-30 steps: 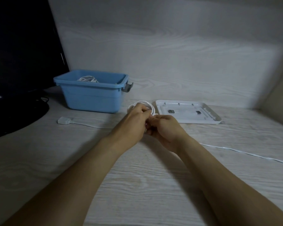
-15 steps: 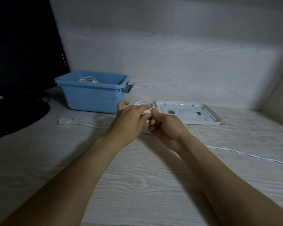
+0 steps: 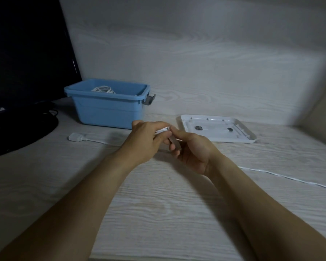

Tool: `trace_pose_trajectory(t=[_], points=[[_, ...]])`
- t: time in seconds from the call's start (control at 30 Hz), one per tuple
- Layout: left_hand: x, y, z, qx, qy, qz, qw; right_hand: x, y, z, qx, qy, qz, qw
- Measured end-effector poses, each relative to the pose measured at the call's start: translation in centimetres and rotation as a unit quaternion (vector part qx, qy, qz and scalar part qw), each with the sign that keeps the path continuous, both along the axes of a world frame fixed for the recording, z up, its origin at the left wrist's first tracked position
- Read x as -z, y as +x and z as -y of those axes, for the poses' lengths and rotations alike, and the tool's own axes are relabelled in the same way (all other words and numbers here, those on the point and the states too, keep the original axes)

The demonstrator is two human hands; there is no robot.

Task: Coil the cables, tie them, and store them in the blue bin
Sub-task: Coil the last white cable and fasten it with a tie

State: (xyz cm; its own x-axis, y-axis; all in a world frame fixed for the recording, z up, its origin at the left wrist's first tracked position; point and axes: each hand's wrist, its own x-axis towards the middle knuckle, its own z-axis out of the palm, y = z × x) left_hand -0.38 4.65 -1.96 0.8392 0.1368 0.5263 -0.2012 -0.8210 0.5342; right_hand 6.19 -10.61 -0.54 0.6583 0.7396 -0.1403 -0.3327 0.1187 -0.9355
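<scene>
My left hand (image 3: 146, 140) grips a small bundle of coiled white cable (image 3: 163, 130) above the desk, just in front of the blue bin (image 3: 109, 110). My right hand (image 3: 191, 149) meets it from the right, thumb on the coil, with a short grey tie strip (image 3: 174, 143) pinched under its fingers. Most of the coil is hidden by the fingers. The cable's loose ends run out over the desk: a white plug (image 3: 74, 137) to the left, a long white strand (image 3: 290, 178) to the right. A tied white cable bundle (image 3: 103, 89) lies inside the bin.
A white tray-like lid (image 3: 243, 140) holding two small dark clips lies to the right of the bin. A black monitor with its round base (image 3: 23, 136) and dark cords fills the left side. A pale wood wall closes off the back.
The visible loop above my hands has been gathered into a tight bundle in my left hand. My right hand turned palm-up and now holds the grey strip against the coil.
</scene>
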Motion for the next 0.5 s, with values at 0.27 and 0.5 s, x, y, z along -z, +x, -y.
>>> trace_pose_trajectory(t=[0.27, 0.5], points=[[0.0, -0.2, 0.8, 0.076, -0.17, -0.003, 0.982, 0.4, 0.2, -0.3, 0.02, 0.013, 0.01, 1.0], [0.3, 0.7, 0.5, 0.001, -0.213, 0.018, 0.977, 0.9, -0.4, -0.5, 0.044, -0.021, 0.111, 0.993]])
